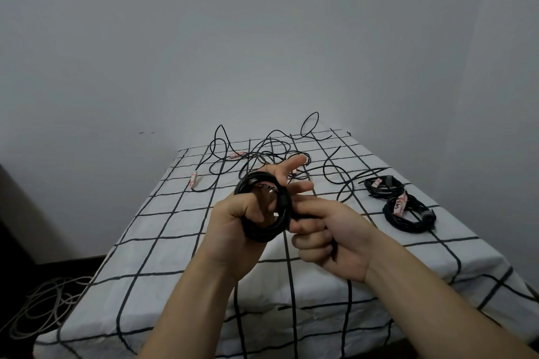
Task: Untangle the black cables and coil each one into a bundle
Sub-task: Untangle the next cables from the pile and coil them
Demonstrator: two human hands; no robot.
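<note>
Near left, off the table, a pale cable (43, 309) lay loose on the floor; not part of the job, so I left it out.

Above the checked cloth (175, 242), my left hand (233, 224) gripped the coiled black cable (259, 234). The thumb was hooked over the loops and two fingers stuck out past them, which kept the turns stacked and off the table. My right hand (335, 239) pinched the cable's tail at the coil's right edge, the other fingers curled in. I judged this was to wrap or tuck the end so the bundle would hold.

Right and farther, two finished bundles lay just beside each other, the nearer (414, 226) and the farther (380, 186). They sat well apart from the loose work, so done cables would not snag again.

Farthest, the remaining tangle (262, 154) sprawled across the far end of the cloth. A paper tag (193, 179) showed on one strand. I could not tell how many cables were in it.
</note>
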